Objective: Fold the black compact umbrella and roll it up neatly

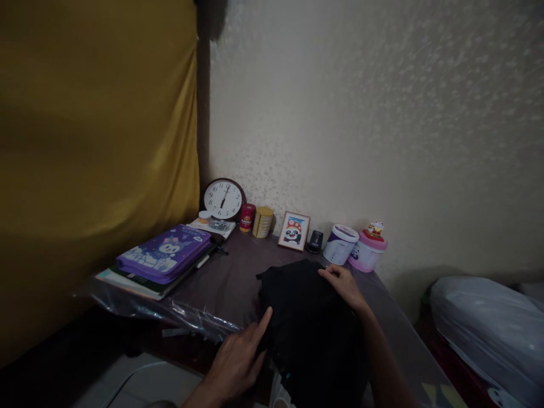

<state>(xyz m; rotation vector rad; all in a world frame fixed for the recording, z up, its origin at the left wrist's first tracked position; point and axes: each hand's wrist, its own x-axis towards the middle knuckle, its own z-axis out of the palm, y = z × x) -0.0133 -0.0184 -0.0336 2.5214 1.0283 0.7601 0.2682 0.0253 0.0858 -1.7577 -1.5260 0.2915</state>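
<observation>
Right hand point(346, 288) pinches the far edge of black cloth point(317, 331); left hand point(241, 352) touches its side, grip unclear. 1 round white-and-purple tub point(339, 249) and 1 pink-lidded tub point(365, 256) stand just beyond.

mustard curtain point(97, 141) at left; pale patterned wall point(340, 113) behind dark table point(227, 277); dim light

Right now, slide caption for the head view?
Left hand and right hand on black cloth at the table, clock beyond.
</observation>
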